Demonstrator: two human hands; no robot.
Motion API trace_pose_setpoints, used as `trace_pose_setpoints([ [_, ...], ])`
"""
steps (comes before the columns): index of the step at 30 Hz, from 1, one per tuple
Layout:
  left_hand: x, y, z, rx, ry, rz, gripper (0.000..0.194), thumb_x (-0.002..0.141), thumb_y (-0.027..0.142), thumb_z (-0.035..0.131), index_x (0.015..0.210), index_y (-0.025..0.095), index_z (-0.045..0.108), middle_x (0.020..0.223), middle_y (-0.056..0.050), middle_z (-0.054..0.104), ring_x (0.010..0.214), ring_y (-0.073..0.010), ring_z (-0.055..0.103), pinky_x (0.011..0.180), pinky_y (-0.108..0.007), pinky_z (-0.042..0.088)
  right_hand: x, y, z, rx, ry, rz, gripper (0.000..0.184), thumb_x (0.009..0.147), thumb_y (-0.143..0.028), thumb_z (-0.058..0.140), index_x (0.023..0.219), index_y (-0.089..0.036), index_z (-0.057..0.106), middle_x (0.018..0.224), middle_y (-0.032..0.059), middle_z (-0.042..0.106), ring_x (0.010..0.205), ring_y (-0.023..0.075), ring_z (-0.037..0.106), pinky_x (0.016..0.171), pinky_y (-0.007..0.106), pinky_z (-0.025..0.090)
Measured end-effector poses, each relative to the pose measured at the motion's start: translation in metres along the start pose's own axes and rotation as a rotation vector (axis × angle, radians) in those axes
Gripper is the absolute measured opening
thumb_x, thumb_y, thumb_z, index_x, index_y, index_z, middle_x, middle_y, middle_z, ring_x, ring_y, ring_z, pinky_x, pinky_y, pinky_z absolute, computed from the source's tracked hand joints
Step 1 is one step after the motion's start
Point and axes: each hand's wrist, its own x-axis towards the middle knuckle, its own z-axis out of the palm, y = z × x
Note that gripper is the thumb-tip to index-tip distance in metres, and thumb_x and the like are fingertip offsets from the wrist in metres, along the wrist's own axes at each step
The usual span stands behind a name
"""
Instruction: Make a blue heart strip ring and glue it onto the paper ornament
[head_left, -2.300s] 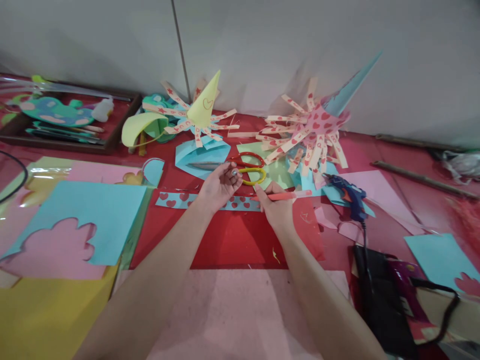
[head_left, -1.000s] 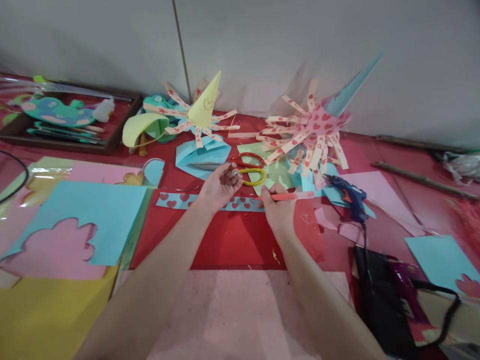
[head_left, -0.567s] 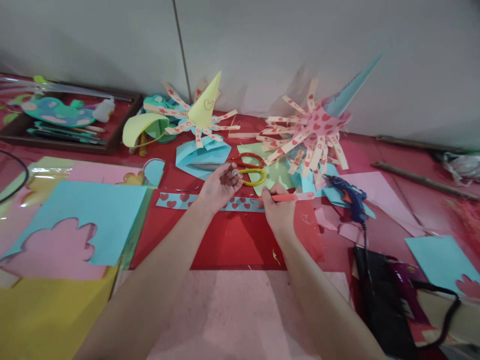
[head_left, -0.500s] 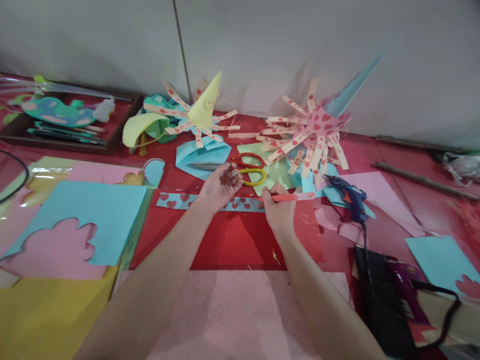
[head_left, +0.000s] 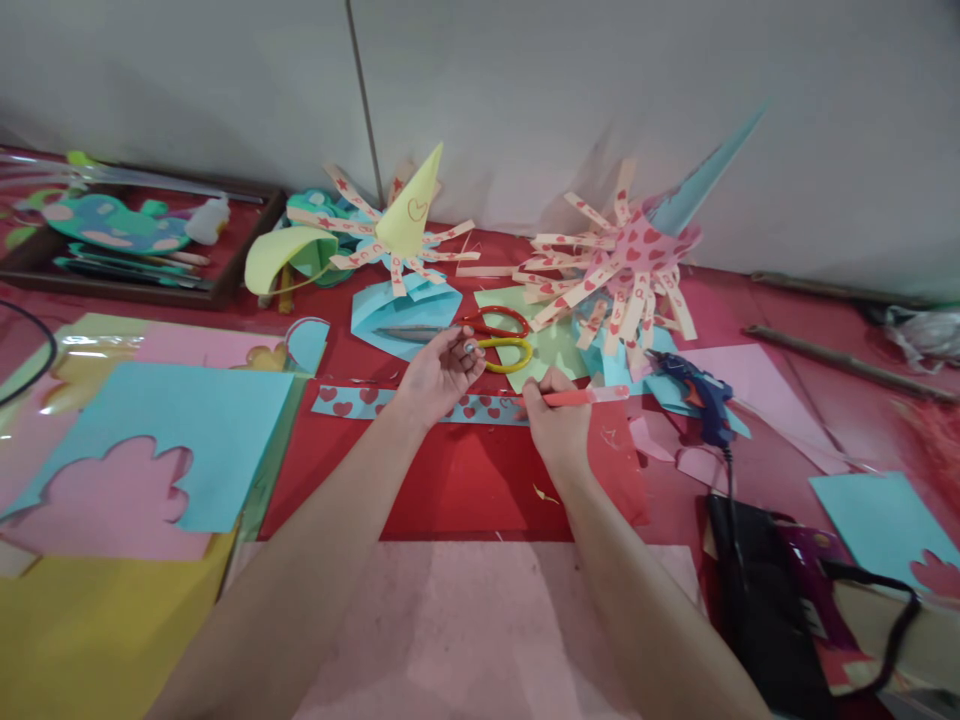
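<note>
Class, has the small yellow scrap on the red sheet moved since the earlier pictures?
Yes: the yellow scrap has turned more sideways and shifted slightly farther from the near edge of the red sheet.

Flat it lies, the pale-blue paper strip (head_left: pixel 354 402), red hearts dotted along it, across the red sheet (head_left: pixel 465 480)! And the coral marker (head_left: pixel 581 396), nearly level, has its writing end at the strip's right part.

We record: one grey wall (head_left: pixel 525 90), plain, with a thin dark line (head_left: pixel 364 100) down it; one red-covered bench (head_left: pixel 724 310) against it; soft, dim light.
</note>
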Motion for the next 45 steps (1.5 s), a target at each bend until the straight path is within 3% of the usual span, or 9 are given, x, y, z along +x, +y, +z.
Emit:
trace_pose_setpoints([
  [27, 0.0, 0.0, -0.001, -0.003, -0.007, 0.0, 0.019, 0.084, 0.014, 0.046, 0.069, 0.014, 0.056, 0.05, 0.003, 0.052, 0.05, -0.0068, 0.055, 0.058, -0.018, 0.048, 0.001, 0.005, 0.002, -0.006, -0.054, -0.044, 0.035, 0.074, -0.026, 0.053, 0.053, -0.022, 0.025, 0.046, -0.0088, 0.027, 0.042, 0.0082, 0.047, 0.04, 0.02, 0.033],
  [33, 0.0, 0.0, -0.001, -0.009, -0.008, 0.002, 0.021, 0.085, 0.014, 0.044, 0.069, 0.014, 0.056, 0.05, 0.003, 0.052, 0.049, -0.0066, 0.055, 0.057, -0.018, 0.048, -0.002, -0.007, -0.005, 0.041, 0.016, -0.047, 0.038, 0.081, -0.034, 0.053, 0.055, -0.023, 0.029, 0.043, -0.0089, 0.034, 0.04, 0.009, 0.051, 0.043, 0.021, 0.038],
  [37, 0.0, 0.0, -0.001, -0.011, -0.02, -0.003, 0.023, 0.087, 0.014, 0.042, 0.069, 0.013, 0.056, 0.051, 0.002, 0.052, 0.05, -0.0065, 0.055, 0.057, -0.018, 0.048, -0.004, -0.01, -0.006, 0.084, -0.002, -0.048, 0.038, 0.083, -0.038, 0.052, 0.055, -0.023, 0.031, 0.043, -0.0086, 0.037, 0.04, 0.01, 0.054, 0.044, 0.021, 0.04],
  [45, -0.002, 0.001, 0.002, -0.005, 0.018, -0.01, 0.022, 0.086, 0.014, 0.043, 0.068, 0.013, 0.056, 0.051, 0.002, 0.052, 0.05, -0.0063, 0.055, 0.057, -0.017, 0.047, 0.004, 0.002, 0.0, 0.124, -0.06, 0.078, 0.039, 0.079, -0.033, 0.056, 0.054, -0.023, 0.027, 0.041, -0.0099, 0.031, 0.036, 0.01, 0.051, 0.035, 0.019, 0.036],
])
